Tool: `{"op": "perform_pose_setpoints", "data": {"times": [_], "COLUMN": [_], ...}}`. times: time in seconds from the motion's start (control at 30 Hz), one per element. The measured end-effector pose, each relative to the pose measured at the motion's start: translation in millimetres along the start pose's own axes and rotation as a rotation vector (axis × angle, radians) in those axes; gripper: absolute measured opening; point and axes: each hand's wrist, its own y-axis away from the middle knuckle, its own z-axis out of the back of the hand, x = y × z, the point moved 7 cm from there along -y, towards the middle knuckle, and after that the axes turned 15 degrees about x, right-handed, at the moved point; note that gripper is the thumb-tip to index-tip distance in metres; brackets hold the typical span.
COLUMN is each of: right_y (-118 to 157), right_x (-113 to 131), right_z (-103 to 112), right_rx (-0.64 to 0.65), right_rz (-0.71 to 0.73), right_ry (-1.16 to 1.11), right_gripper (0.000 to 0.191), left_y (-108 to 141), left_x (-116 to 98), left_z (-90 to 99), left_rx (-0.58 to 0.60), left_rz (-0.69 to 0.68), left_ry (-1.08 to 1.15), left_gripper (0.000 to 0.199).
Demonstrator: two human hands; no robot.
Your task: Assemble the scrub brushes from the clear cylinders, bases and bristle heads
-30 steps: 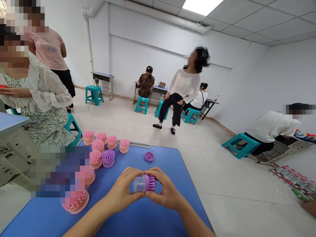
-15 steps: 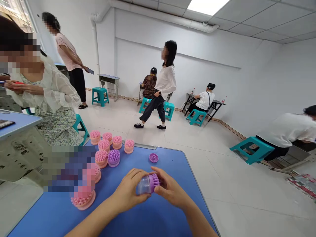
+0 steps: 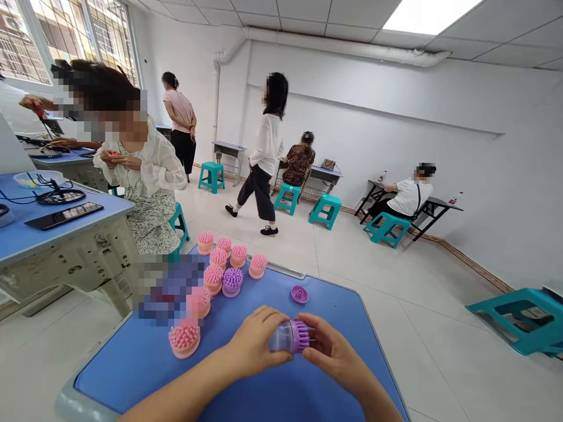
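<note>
My left hand [image 3: 259, 343] is wrapped round the clear body of a scrub brush [image 3: 281, 338], which lies on its side with its purple bristles [image 3: 301, 337] facing right. At the bristle end, my right hand [image 3: 336, 354] is curved with thumb and fingers apart; whether its fingertips touch the bristles is hard to tell. A small round purple cap [image 3: 299, 295] rests on the blue desk [image 3: 347, 316] beyond my hands. To the left stand several pink brush heads [image 3: 185, 340] and one purple brush head [image 3: 232, 282], bristles up.
A person [image 3: 149, 170] sits at the left beside another desk [image 3: 118, 205] holding a phone [image 3: 64, 215] and dark cables. Another person [image 3: 266, 152] walks across the floor behind my desk. Teal stools [image 3: 325, 210] stand about the room. The desk's left part is blurred out.
The view has swung left, so the desk and brushes appear farther right. My right hand's fingers sit slightly farther off the bristles. The walking person has moved left.
</note>
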Motion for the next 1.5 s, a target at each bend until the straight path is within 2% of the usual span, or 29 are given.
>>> {"op": "perform_pose_setpoints", "data": {"times": [0.1,0.23,0.37,0.43,0.5,0.63,0.77,0.83,0.9,1.03,1.13,1.23,1.37,1.5], "right_y": [-4.0,-4.9,-2.3,-2.9,-4.4,-3.3,-0.6,-2.2,-5.3,-8.1,-5.9,-5.1,-9.0,-9.6], "right_x": [-2.8,-10.7,-3.7,-2.7,-6.6,-15.6,-2.8,0.5,-4.0,-18.3,-14.5,-7.5,-8.4,-11.3], "right_z": [-2.1,-1.2,-4.0,-5.7,-5.4,-3.7,-3.8,-5.2,-5.0,-4.4,-1.7,-2.6,-5.1,-5.2], "right_rx": [0.002,-0.028,-0.005,0.003,-0.01,-0.017,-0.025,-0.023,-0.038,-0.023,-0.038,-0.033,-0.026,-0.031], "right_rz": [-0.025,-0.076,0.017,0.025,-0.021,-0.13,-0.013,-0.002,-0.063,-0.184,-0.1,-0.013,-0.038,-0.124], "right_ry": [0.04,-0.03,-0.054,-0.015,0.023,-0.005,-0.02,0.037,0.066,0.013,-0.007,0.016,-0.041,-0.126], "right_gripper": [0.038,0.05,0.059,0.054,0.039,0.052,0.059,0.051,0.038,0.056,0.051,0.056,0.034,0.025], "left_y": [-0.4,-0.7,-1.2,-2.0,-2.3,-1.5,-2.0,-2.9,-3.9,-4.8,-5.2,-5.8,-6.6,-5.8], "left_x": [-0.5,2.1,7.7,6.4,2.6,0.0,9.0,9.5,7.1,5.9,11.1,14.7,11.1,8.2], "left_z": [-0.9,-1.4,-0.1,-1.4,-3.0,-3.5,-2.9,-3.7,-5.7,-7.7,-7.1,-5.9,-4.9,-6.0], "left_rx": [0.024,0.01,-0.022,0.0,0.027,0.031,0.016,0.029,0.057,0.063,0.034,0.025,0.036,0.018], "left_rz": [-0.009,-0.02,0.016,0.009,-0.023,-0.058,0.018,0.009,-0.026,-0.055,-0.021,-0.006,-0.089,-0.166], "left_ry": [-0.004,0.013,0.053,0.038,0.012,0.004,0.053,0.06,0.047,0.019,0.053,0.076,0.045,-0.023], "left_gripper": [0.05,0.051,0.052,0.051,0.05,0.051,0.051,0.051,0.053,0.054,0.052,0.05,0.05,0.049]}}
